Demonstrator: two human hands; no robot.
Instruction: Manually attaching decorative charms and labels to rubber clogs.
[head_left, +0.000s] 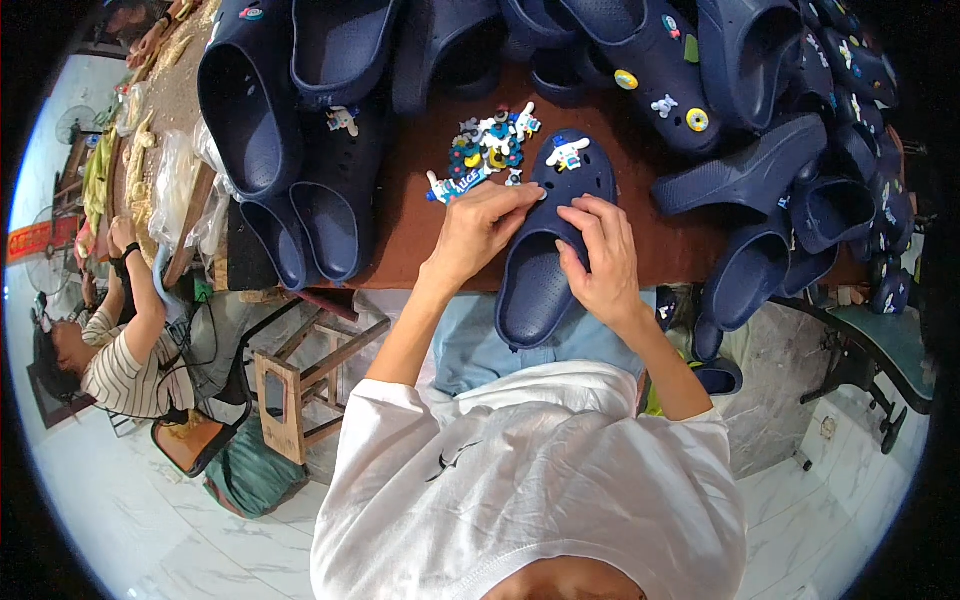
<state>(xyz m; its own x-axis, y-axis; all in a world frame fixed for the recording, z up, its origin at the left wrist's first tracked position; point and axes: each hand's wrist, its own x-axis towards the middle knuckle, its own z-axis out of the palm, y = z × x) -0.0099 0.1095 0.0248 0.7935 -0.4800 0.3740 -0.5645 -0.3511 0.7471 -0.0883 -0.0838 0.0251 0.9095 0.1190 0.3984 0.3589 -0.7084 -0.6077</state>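
Note:
A navy blue clog lies in front of me at the table's near edge, its toe pointing away and its heel over the edge. A white cartoon shoe charm sits on its toe. My left hand is closed in a pinch at the left of the clog's upper, on a small whitish piece mostly hidden by the fingertips. Curled over the right side of the upper, my right hand grips the clog with its thumb by the foot opening. Just beyond my left hand lies a pile of colourful shoe charms.
Plain navy clogs are stacked at the left. More clogs, some with charms, crowd the far and right sides of the brown table. A wooden stool stands below at left. Another person in a striped shirt works farther left.

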